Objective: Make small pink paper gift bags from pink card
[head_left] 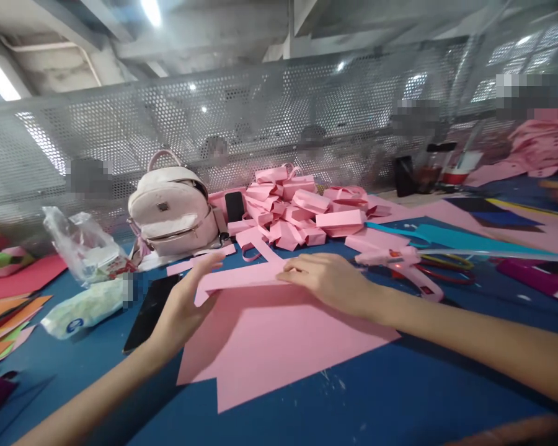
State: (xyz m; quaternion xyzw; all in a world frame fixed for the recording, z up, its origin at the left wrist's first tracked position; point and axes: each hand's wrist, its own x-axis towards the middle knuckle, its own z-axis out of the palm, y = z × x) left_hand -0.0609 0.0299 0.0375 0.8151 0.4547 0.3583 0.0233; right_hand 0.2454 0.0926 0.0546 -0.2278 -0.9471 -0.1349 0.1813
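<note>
A folded strip of pink paper (242,278) stands on edge above a larger pink paper sheet (279,347) that lies flat on the blue table. My left hand (186,303) is at the strip's left end, with its fingers stretched out and apart from the thumb, which rests against the paper. Closed fingertips of my right hand (330,282) press on the strip's right part; the thumb is hidden. Just right of that hand lies a pink glue gun (404,263). Behind the strip rises a pile of folded pink paper pieces (292,207), some with looped handles.
A pale backpack (172,207) stands behind my left hand, near a dark phone or tablet (151,310), a tissue pack (84,310) and a clear plastic bag (84,244). Coloured paper (9,322) lies far left. A perforated metal screen (260,118) borders the table's back.
</note>
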